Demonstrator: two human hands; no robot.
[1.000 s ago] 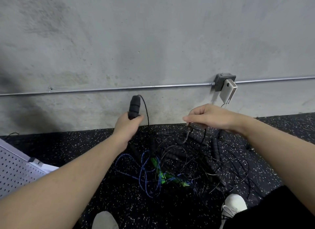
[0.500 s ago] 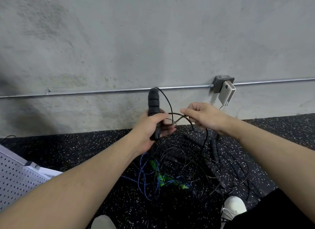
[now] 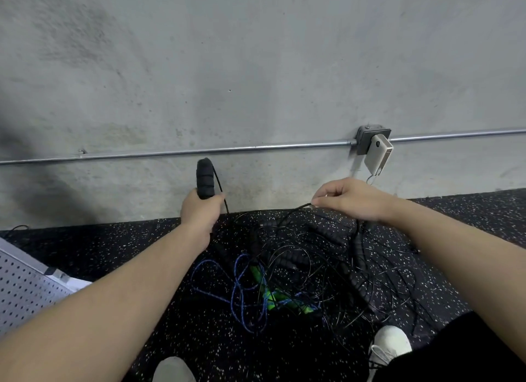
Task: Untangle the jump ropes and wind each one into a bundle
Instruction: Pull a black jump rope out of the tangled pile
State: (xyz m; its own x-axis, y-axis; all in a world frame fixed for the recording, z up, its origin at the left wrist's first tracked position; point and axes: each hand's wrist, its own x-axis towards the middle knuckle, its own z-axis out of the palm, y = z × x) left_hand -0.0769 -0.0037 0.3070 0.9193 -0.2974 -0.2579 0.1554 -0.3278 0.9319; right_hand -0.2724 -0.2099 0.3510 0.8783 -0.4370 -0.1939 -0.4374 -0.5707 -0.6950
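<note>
My left hand [image 3: 200, 210] grips the black ribbed foam handle [image 3: 205, 178] at frame centre; my right hand [image 3: 351, 199] pinches its thin black cord [image 3: 296, 209]. I'd feed slack gently from the tangled floor pile [image 3: 299, 270]

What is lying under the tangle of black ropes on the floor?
Under the black ropes a blue rope and green handles show, all on the speckled black floor. Where the blue rope runs inside the tangle is covered.

shoes [image 3: 391, 343] cropped; tangle [image 3: 299, 267] unreadable (overlapping)
</note>
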